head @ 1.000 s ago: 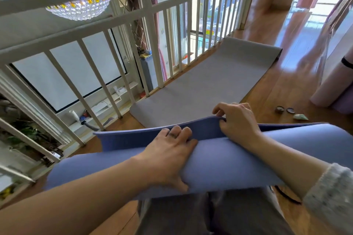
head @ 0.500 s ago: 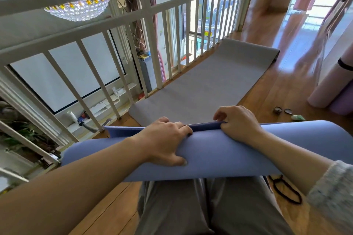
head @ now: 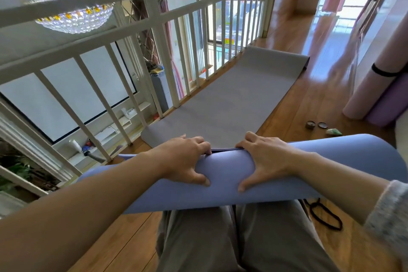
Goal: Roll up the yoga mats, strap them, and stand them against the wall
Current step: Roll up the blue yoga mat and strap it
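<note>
Mat [head: 220,195] tighter: left hand [head: 185,160], right hand [head: 270,159]

Blue mat [head: 227,192]: the loose flap that stood open beyond the roll a second ago is now drawn down. Only a narrow dark slit is left at the far edge, between the hands. The roll looks tighter.

Left hand [head: 187,159]: it was lying flat on top with straight fingers. Now the fingers [head: 198,141] curl over the far edge and the thumb presses the near face.

Right hand [head: 267,157]: the thumb, out of sight before, is now splayed down the near face.

View has tipped down, so more of the grey trousers [head: 220,238] shows, and more of the black loop [head: 326,216] on the floor [head: 136,225] at right.
</note>
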`<state>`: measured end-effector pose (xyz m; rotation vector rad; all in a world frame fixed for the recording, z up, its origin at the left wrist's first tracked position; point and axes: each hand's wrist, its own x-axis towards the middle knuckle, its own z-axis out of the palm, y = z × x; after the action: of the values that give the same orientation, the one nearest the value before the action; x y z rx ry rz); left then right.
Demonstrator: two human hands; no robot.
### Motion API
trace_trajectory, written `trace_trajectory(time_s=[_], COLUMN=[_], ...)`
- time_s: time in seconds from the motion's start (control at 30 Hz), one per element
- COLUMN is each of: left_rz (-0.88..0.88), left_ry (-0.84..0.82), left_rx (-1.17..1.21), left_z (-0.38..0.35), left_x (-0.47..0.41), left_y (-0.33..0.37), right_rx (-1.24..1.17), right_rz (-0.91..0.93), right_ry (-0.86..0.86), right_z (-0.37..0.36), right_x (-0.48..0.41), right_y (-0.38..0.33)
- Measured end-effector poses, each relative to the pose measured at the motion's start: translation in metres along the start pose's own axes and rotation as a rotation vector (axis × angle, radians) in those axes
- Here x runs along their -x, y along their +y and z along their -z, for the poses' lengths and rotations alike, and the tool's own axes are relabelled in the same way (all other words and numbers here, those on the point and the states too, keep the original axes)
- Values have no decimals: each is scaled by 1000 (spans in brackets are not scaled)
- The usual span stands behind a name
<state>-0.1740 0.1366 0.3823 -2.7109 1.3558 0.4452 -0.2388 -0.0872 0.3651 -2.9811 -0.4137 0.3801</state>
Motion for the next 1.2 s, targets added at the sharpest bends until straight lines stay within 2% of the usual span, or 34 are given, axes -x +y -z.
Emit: trace_trajectory(time_s=[0.17,0.33,0.4,0.53,0.6,0.67,0.8,0.87,0.97,1.1,1.13,1.2], left_rz=[36,53,56,22,19,26,26,56,118,161,151,140], left_ry=[-11,-284,-329,-331,-335,-327,-314,-293,-195,54,121,240], left_rx=[89,328,374,373,387,459,526,524,544,519,511,549], left_z=[9,-4,-8,-6,-3,0,0,-2,4,34,44,63], left_x=[-16,-63,-69,-69,-71,-71,-71,-72,-76,-94,-100,-111], left_y=[13,28,25,30,31,29,23,20,7,-9,-10,-6], right_rx=[-41,-99,-127,-253,-258,-370,-194,-130,-32,-163,-230,-538], right_rz=[42,72,70,53,43,81,116,73,-60,-372,-448,-570], right_ry=[120,220,233,131,148,191,240,267,441,810,931,1180], right_z=[-6,-7,-11,-19,-21,-24,-15,-9,-3,5,11,29], right_x=[1,5,6,1,0,-1,2,2,5,-1,-5,-12], right_y=[2,0,4,11,14,17,23,32,51,67,67,73])
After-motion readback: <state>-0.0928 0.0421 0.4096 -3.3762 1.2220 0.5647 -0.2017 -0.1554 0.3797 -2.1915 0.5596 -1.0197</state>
